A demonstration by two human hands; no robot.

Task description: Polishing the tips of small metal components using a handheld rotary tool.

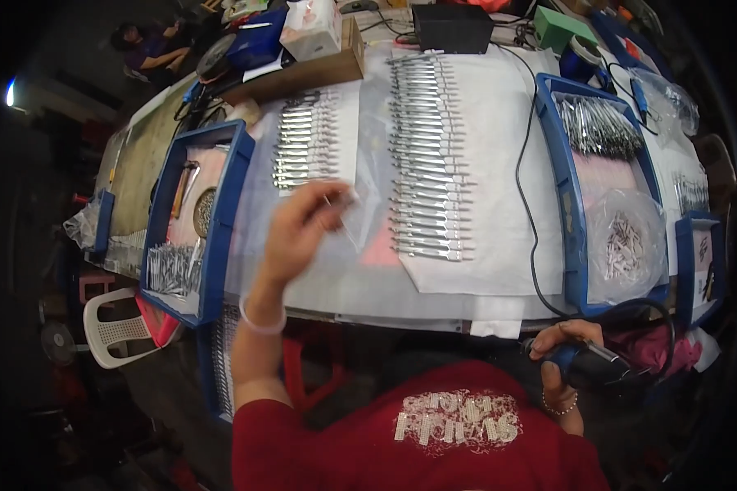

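Observation:
My left hand (299, 229) is raised over the table with its fingers curled into a pinch, slightly blurred; whatever may be between the fingertips is not distinguishable. Just beyond it lies a shorter column of slim silver metal parts (305, 139). A longer column of similar metal rods (427, 164) lies to its right on white sheeting (499, 164). Below the table's front edge, my right hand (567, 348) wraps around a dark, blue-banded corded electric screwdriver (585, 364). A silver rod-like piece (604, 352) shows beside that grip; how it is held is unclear.
Blue trays flank the work: the left tray (221, 221) holds a hammer (182, 188) and metal parts, the right tray (577, 237) rods and a plastic bag (626, 245) of small pieces. A black cable (526, 188) crosses the sheeting. Beyond stands a black box (452, 29); another person (151, 51) sits far left.

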